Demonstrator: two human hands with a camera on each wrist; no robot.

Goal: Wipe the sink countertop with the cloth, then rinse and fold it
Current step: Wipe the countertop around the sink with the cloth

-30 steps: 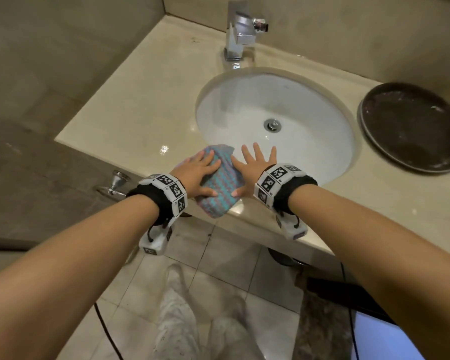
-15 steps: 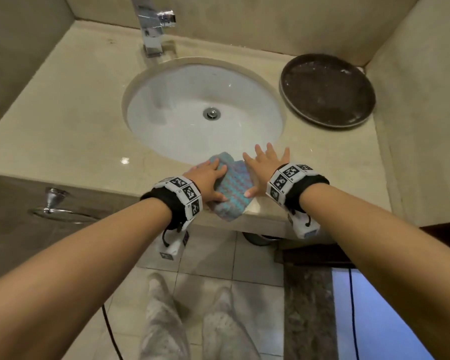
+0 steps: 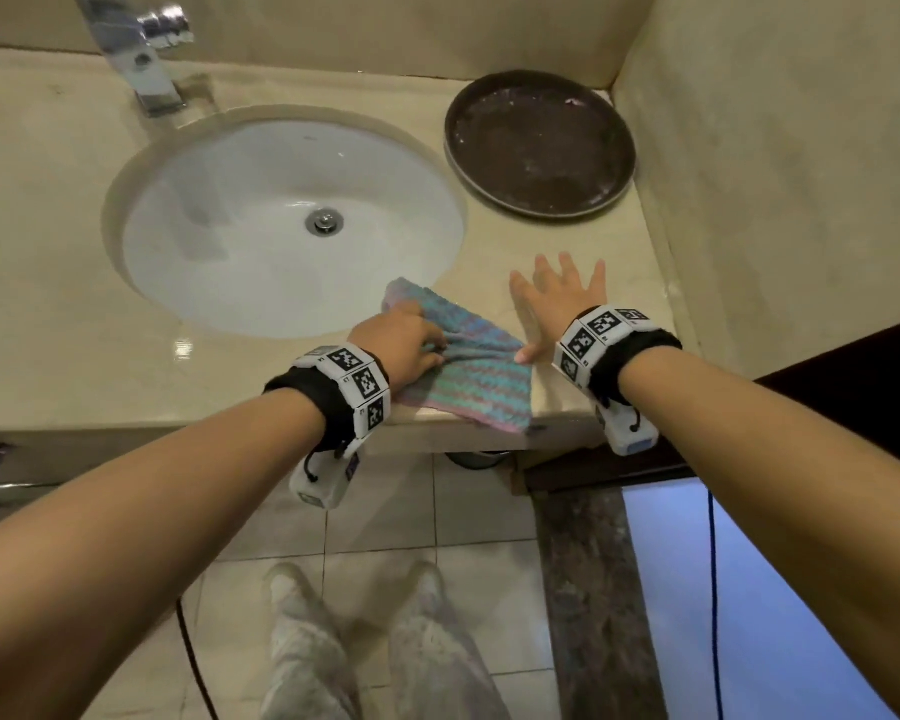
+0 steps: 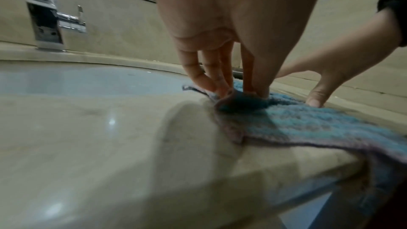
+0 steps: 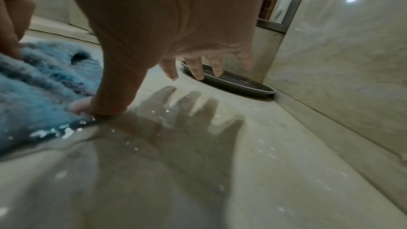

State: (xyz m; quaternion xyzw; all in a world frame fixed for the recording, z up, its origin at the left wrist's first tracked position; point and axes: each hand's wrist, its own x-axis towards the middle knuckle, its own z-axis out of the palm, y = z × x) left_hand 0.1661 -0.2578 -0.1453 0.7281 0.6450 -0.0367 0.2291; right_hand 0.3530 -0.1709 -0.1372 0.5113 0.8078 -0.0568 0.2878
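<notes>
A blue and pink knitted cloth (image 3: pixel 468 371) lies on the beige countertop (image 3: pixel 48 283) at its front edge, just right of the sink basin (image 3: pixel 261 236), with one corner hanging over the edge. My left hand (image 3: pixel 422 345) rests on the cloth's left part; in the left wrist view its fingers (image 4: pixel 220 86) curl down and pinch a raised fold of the cloth (image 4: pixel 308 124). My right hand (image 3: pixel 557 293) is spread flat beside the cloth, fingers straight over wet stone. Only its thumb (image 5: pixel 88 107) touches the edge of the cloth (image 5: pixel 39 84).
A round dark brown tray (image 3: pixel 541 142) sits at the back right corner, against the side wall (image 3: pixel 775 174). The chrome faucet (image 3: pixel 136 59) stands behind the basin. Water drops lie on the counter near my right hand. Tiled floor and my feet are below.
Both hands and the cloth have slid right along the front edge. My right hand has come off the cloth and spread on the bare counter. My left hand now bunches the cloth.
</notes>
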